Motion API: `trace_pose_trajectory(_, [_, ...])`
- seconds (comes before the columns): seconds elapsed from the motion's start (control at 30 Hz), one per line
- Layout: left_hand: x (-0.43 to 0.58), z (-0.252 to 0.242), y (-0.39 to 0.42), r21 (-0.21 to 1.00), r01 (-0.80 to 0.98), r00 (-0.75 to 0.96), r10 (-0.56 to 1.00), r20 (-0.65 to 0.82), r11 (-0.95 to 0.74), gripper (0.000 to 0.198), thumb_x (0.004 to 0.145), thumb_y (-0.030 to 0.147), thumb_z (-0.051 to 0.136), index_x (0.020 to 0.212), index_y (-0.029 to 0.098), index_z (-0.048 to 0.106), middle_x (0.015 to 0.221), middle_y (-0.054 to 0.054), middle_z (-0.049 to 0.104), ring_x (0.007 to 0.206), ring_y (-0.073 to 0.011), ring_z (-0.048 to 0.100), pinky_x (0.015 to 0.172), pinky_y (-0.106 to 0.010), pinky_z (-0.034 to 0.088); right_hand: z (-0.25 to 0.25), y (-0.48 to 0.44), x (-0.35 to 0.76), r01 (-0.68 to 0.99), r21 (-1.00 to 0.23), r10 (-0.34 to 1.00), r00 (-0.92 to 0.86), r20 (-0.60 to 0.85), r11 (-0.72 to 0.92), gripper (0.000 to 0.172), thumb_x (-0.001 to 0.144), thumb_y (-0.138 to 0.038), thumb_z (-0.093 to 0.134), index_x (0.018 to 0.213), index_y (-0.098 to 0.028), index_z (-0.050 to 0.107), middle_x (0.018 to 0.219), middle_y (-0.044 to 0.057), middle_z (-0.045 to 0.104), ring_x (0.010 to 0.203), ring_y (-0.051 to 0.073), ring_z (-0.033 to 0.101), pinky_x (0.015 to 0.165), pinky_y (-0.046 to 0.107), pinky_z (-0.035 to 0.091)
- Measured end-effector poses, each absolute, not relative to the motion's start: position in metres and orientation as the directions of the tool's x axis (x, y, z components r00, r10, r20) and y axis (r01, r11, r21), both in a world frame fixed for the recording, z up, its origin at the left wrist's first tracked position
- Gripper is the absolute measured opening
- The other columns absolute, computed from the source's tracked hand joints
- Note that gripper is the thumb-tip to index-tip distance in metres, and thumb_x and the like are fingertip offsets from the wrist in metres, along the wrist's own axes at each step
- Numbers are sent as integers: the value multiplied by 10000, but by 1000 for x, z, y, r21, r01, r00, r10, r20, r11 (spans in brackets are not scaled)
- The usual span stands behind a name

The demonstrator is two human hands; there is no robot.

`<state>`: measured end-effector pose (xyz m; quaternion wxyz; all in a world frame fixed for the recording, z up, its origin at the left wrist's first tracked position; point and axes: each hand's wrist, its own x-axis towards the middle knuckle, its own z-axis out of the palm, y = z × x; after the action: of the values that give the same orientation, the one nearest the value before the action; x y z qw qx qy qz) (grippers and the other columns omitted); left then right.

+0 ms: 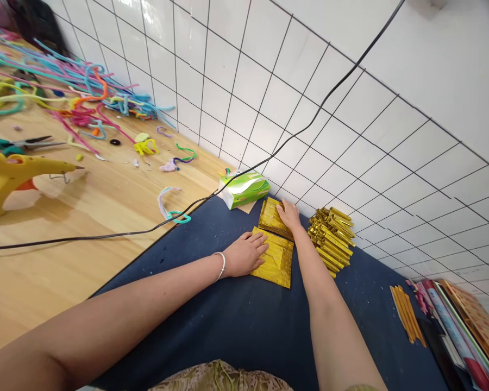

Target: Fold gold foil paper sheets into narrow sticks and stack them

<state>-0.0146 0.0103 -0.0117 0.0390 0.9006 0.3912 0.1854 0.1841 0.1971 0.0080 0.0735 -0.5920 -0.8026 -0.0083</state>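
Note:
My left hand (244, 254), with a silver bangle at the wrist, lies flat on the left part of a square gold foil paper sheet (280, 260). Its fingers are stretched out. Just beyond that sheet, my right hand (288, 215) rests on the right edge of a stack of gold foil paper (272, 214), fingers extended and apart. The near edge of the stack meets the far edge of the sheet. To the right of my right forearm is a pile of folded gold foil strips (332, 239), against the tiled wall.
A green tissue pack (248, 187) stands behind the stack. A black cable (285, 144) crosses the view. On the wooden table (146, 260) at left are a yellow glue gun (8, 182), pliers (20, 144) and coloured pipe cleaners (85, 81). Books (464, 331) and gold strips (407, 315) lie at right.

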Motion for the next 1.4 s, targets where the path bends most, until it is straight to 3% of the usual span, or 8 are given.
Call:
trace_pose_trajectory(0.23, [-15,-12,11,230,691,623,726,292,-686,485,905,445,357,1317,197,424,1411,-108,393,1317,-253,311,1060,-407,178,5,193,186,948,-75,949,-301,96,308,531,914,-489,265,1367,-221,338,1327,113,468,1234,281,355,986,442,273])
trace_pose_trajectory(0.37, [-15,-11,11,224,694,625,727,286,-685,483,908,445,350,1319,200,423,1413,-106,390,1316,-250,313,1060,-403,177,11,197,187,940,-82,943,-329,52,332,524,880,-513,360,1301,-207,422,1277,131,500,1188,293,401,954,441,301])
trace_pose_trajectory(0.57, [-15,-10,10,215,693,628,723,288,-688,489,907,452,352,1320,197,418,1416,-113,384,1316,-251,313,1058,-404,183,28,214,186,916,-124,917,-392,-77,382,456,741,-507,600,1064,-187,570,1022,63,634,934,230,541,799,317,394])
trace_pose_trajectory(0.8, [-15,-9,10,211,687,633,715,297,-695,486,911,442,343,1319,188,422,1409,-118,393,1317,-254,314,1055,-403,189,43,226,182,890,-153,880,-451,-150,430,359,678,-468,648,850,-157,597,756,-34,612,698,142,527,634,232,391])
trace_pose_trajectory(0.97, [-15,-10,11,210,687,636,716,289,-696,488,909,442,347,1324,194,417,1413,-114,389,1318,-251,313,1058,-403,184,61,227,183,906,-125,913,-408,-12,404,384,734,-408,628,1022,-160,574,973,36,617,893,199,531,774,288,394])
trace_pose_trajectory(1.1, [-15,-10,11,212,686,638,715,286,-696,476,911,437,345,1320,204,421,1415,-105,387,1323,-248,306,1058,-399,193,65,198,178,913,-97,914,-380,141,395,459,829,-376,535,1229,-161,476,1230,144,503,1169,276,392,962,397,294])
trace_pose_trajectory(1.27, [-16,-10,12,241,681,625,720,301,-691,457,907,435,357,1305,222,432,1410,-92,394,1313,-243,323,1052,-401,219,45,120,187,870,-110,877,-470,101,480,293,887,-382,446,1100,-240,589,1107,87,587,1098,243,467,971,383,312])
trace_pose_trajectory(1.4, [-17,-12,20,298,760,473,807,355,-577,440,911,404,357,1309,226,418,1396,-96,410,1306,-241,331,1039,-416,243,34,66,212,846,-152,859,-511,46,511,371,840,-401,532,1177,-248,554,1134,75,582,1099,238,484,951,372,350])
